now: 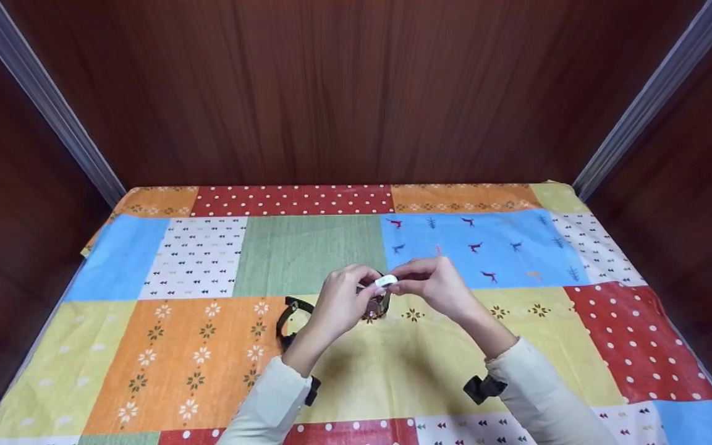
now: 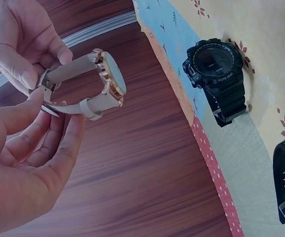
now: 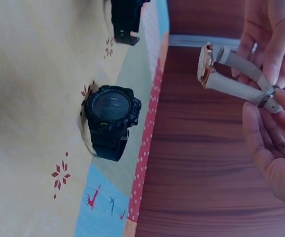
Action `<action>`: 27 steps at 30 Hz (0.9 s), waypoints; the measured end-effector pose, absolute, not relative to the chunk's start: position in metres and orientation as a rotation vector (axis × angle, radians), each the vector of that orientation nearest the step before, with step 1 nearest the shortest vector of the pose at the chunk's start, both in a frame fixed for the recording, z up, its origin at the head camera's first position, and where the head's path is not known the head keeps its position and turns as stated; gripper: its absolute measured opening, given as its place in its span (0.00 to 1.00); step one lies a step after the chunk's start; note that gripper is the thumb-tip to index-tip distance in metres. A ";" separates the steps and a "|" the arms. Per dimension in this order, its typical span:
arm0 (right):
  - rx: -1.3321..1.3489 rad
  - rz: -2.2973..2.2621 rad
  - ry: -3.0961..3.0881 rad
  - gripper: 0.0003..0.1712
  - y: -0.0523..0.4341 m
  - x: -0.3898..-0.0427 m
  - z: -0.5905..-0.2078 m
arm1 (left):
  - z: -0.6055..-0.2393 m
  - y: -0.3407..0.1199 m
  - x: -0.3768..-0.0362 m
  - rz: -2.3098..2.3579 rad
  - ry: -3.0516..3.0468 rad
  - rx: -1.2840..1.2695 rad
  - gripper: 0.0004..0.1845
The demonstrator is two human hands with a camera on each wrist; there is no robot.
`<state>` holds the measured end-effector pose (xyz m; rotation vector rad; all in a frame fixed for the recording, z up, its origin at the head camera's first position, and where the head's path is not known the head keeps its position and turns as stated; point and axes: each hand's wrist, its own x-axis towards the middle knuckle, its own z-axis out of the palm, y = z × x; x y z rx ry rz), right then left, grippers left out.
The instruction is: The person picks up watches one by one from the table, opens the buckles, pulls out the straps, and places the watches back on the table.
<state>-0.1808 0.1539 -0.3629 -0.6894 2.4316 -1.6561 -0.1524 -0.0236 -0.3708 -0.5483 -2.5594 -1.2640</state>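
A wristwatch with a pale strap and a rose-gold case [image 2: 114, 74] is held up above the table, its strap closed into a loop near the buckle. My left hand [image 1: 340, 300] pinches the strap [image 3: 233, 88] at the buckle end. From the other side, my right hand [image 1: 439, 287] pinches the same buckle area with thumb and fingers. Fingertips partly cover the buckle, so whether it is fastened I cannot tell. Below the hands lies a black digital watch [image 2: 215, 61] on the cloth, partly hidden in the head view.
Another black watch [image 1: 283, 322] lies left of the hands, partly behind the left wrist. A colourful patchwork cloth [image 1: 195, 364] covers the table. Brown wood-grain panels [image 1: 343, 93] with metal corner strips [image 1: 53, 105] enclose the back and sides.
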 end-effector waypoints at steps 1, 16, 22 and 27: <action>-0.665 -1.674 2.409 0.10 0.155 -0.181 -0.363 | -0.371 -0.024 -0.153 -1.274 -2.564 -0.543 0.03; -0.834 -1.517 2.514 0.07 0.152 -0.179 -0.358 | -0.367 -0.020 -0.147 -1.115 -2.575 -0.599 0.03; -0.720 -1.596 2.466 0.07 0.153 -0.178 -0.358 | -0.367 -0.022 -0.148 -1.148 -2.573 -0.604 0.04; -0.595 -1.744 2.340 0.09 0.156 -0.180 -0.360 | -0.368 -0.023 -0.150 -1.216 -2.593 -0.571 0.04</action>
